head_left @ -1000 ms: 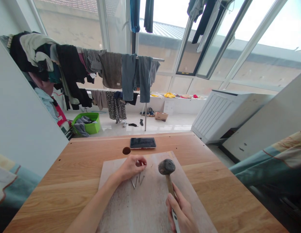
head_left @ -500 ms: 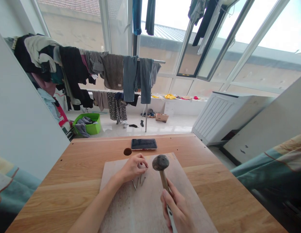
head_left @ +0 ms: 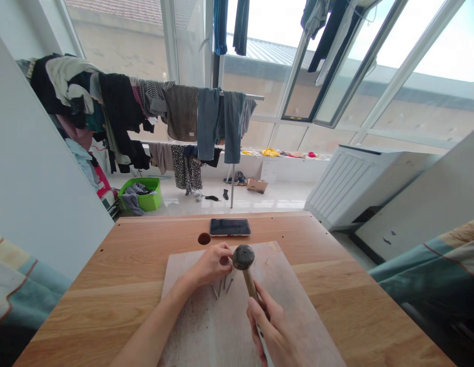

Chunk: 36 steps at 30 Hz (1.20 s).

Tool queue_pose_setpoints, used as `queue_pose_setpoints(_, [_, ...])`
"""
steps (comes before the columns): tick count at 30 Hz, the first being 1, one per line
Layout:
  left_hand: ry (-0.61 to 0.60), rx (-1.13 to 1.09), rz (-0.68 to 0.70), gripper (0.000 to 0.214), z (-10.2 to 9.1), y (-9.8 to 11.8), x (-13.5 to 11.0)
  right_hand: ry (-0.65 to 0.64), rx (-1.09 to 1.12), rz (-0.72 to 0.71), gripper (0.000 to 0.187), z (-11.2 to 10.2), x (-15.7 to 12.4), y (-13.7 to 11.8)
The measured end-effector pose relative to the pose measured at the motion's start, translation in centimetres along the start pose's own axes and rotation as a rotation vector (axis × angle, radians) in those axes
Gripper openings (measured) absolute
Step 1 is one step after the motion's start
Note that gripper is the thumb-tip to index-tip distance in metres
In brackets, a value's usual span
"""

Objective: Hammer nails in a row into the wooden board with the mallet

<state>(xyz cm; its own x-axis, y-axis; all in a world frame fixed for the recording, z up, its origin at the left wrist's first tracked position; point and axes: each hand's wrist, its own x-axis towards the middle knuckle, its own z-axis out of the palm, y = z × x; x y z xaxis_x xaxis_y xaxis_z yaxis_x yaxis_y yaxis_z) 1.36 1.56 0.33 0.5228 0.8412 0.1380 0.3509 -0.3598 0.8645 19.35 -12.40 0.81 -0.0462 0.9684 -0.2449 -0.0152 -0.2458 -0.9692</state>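
My right hand point(head_left: 270, 322) is wrapped round the handle of a mallet point(head_left: 243, 258) with a dark, rounded head. The mallet's head is raised just right of my left hand point(head_left: 214, 262), by the fingertips. That hand is closed in a pinch low over a pale wooden board point(head_left: 206, 336); whatever it pinches is too small or hidden to make out. Several thin nails point(head_left: 220, 288) show on the board just below the left hand. Farther right on the board is a small thin piece point(head_left: 267, 261), perhaps another nail.
Under the board is a wooden table point(head_left: 91, 306). Beyond the board lies a phone point(head_left: 230, 227), beside a round hole point(head_left: 204, 238) in the tabletop. A drying rack with clothes point(head_left: 183, 112), a green basket point(head_left: 149, 200) and a white cabinet point(head_left: 347, 183) stand past the table.
The mallet's head has moved left, closer to my left fingertips. My left hand stays pinched at nearly the same spot on the board. The whole view has shifted slightly.
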Motion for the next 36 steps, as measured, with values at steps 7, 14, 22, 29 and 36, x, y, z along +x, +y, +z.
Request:
queue_pose_setpoints(7, [-0.206,0.451,-0.105,0.019,-1.6,4.7,-1.4,0.207,0.135,-0.001,0.084,-1.4,-1.7,2.8])
queue_pose_setpoints(14, [-0.291,0.686,-0.094,0.01,0.6,7.3,-1.7,0.218,0.192,-0.011,0.087,-2.0,-1.4,4.1])
queue_pose_setpoints(22, [-0.154,0.36,-0.03,0.005,-3.1,5.7,-1.8,0.211,0.185,-0.035,0.075,-1.9,-1.4,3.8])
queue_pose_setpoints(29, [0.02,0.069,-0.089,0.019,-3.6,1.7,-0.7,0.182,0.156,-0.057,0.078,-1.8,-1.4,3.4])
queue_pose_setpoints(36, [-0.047,0.071,-0.115,0.014,-3.0,0.9,-0.6,0.193,0.141,-0.041,0.076,-1.9,-1.5,3.2])
